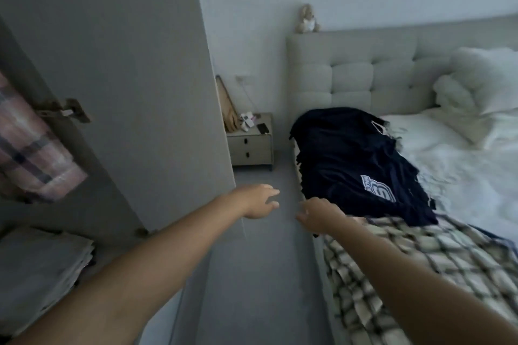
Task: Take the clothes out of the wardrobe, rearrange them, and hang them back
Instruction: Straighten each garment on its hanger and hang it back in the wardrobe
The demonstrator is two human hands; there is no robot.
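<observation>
Both hands reach out empty, fingers loosely spread: left hand (259, 202), right hand (318, 217). The navy T-shirt pile (356, 159) lies mid-right on the bed (462, 176), soft, light, floppy; best gathered at the shoulders.

Clothes pile (356, 159) is lying on the bed (462, 176) at three o'clock; nightstand (251, 145) is standing at twelve, wardrobe door (126, 70) at nine.

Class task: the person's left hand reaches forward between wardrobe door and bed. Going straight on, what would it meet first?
Probably the nightstand: the left hand points along the bare floor towards it, though depth is unclear.
</observation>
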